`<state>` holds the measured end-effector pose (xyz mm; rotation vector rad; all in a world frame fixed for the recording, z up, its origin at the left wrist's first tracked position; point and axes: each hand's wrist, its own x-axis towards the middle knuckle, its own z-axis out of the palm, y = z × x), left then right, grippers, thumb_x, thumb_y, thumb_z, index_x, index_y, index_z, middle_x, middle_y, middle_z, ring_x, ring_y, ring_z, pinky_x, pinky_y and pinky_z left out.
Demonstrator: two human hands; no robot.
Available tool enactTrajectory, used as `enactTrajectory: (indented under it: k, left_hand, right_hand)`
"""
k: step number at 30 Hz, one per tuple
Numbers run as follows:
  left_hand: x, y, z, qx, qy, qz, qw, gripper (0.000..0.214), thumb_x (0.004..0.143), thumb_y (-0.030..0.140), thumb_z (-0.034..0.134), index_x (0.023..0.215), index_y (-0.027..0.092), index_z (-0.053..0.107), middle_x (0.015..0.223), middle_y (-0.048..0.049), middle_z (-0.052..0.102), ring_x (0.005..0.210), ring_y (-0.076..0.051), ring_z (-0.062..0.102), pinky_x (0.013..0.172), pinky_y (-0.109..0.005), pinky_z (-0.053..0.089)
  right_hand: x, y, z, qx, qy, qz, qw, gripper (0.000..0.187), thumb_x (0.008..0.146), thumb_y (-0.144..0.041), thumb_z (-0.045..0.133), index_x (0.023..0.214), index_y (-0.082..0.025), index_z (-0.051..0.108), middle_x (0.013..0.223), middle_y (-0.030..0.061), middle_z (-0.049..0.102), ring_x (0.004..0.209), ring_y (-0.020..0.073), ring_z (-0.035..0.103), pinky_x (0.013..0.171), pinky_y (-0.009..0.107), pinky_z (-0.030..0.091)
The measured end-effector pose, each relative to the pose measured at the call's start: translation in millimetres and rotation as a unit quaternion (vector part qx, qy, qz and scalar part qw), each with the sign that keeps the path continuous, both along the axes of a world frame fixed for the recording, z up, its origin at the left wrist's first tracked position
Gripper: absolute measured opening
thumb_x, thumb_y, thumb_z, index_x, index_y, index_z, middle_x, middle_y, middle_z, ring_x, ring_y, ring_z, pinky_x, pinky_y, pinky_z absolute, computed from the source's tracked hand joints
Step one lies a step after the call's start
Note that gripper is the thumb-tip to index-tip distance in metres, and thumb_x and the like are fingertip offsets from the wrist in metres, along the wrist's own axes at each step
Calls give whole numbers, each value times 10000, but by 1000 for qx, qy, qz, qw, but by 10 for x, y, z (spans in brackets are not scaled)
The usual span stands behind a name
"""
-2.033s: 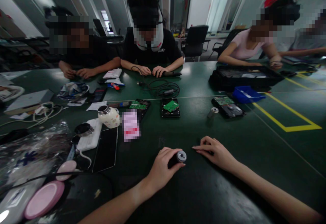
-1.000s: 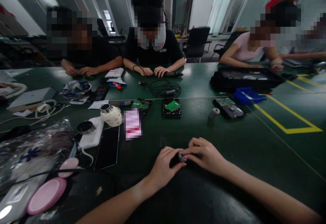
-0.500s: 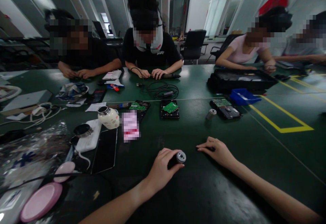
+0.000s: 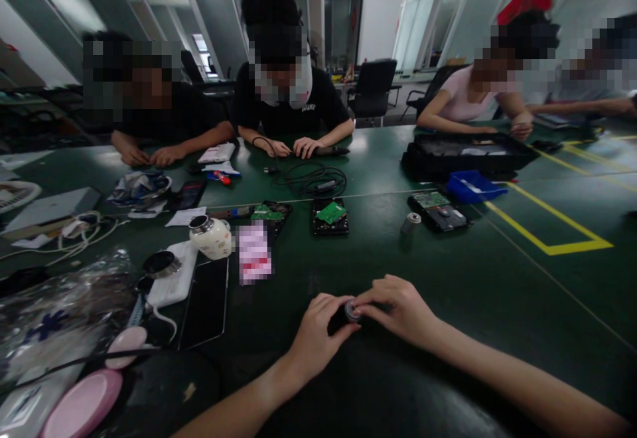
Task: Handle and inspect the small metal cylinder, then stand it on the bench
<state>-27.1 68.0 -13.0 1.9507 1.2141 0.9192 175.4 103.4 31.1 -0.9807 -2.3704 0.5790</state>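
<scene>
My left hand is closed around the side of a small metal cylinder that looks like a small motor, held upright low over the table. Thumb and fingers of my right hand are pinched together at the top face of that motor. What the pinch holds, if anything, is too small to make out. A similar metal cylinder stands farther back on the right. Beyond my hands lie hard drives: one with a green circuit board on top, and another hard drive at the right.
On the left are a phone, a cream jar, a white power bank, plastic bags and a pink round lid. A blue tray and black bin stand at the back right. Several people sit across the green table.
My right hand has moved left, bringing its pinched fingers onto the top of the motor. My left hand keeps its hold in nearly the same place.
</scene>
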Motion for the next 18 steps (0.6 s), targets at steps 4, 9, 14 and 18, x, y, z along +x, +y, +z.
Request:
enactTrajectory:
  k: [4, 9, 14, 18]
  left_hand:
    - [-1, 0, -6, 1, -2, 0, 1000, 320, 807, 254, 720, 1115, 234, 636, 1038, -44, 665, 967, -218, 593, 879, -373, 501]
    - [1, -3, -6, 2, -1, -1, 1000, 333, 802, 244, 724, 1121, 227, 628, 1029, -42, 662, 959, -216, 589, 865, -360, 499]
    - [8, 0, 22, -1, 6, -2, 1000, 316, 798, 238, 729, 1099, 224, 634, 1001, -33, 663, 945, -216, 590, 848, -351, 495]
    - [6, 0, 28, -1, 6, -3, 1000, 335, 797, 237, 729, 1117, 227, 630, 1015, -36, 665, 950, -218, 590, 851, -356, 494]
  right_hand:
    - [-76, 12, -83, -15, -27, 13, 999, 131, 907, -331, 601, 944, -264, 707, 823, -7, 735, 705, 144, 637, 667, 282, 374]
    - [-48, -7, -65, -10, -7, 18, 1000, 138, 925, -333, 574, 942, -249, 682, 860, -7, 738, 725, 139, 651, 670, 280, 366]
    - [-46, -18, -37, 5, -3, 0, 1000, 116, 920, -321, 585, 934, -237, 663, 844, -11, 728, 710, 133, 639, 663, 275, 347]
    - [-61, -19, -59, 2, -30, -23, 999, 150, 899, -358, 606, 871, -221, 662, 761, -14, 696, 636, 130, 587, 635, 267, 330]
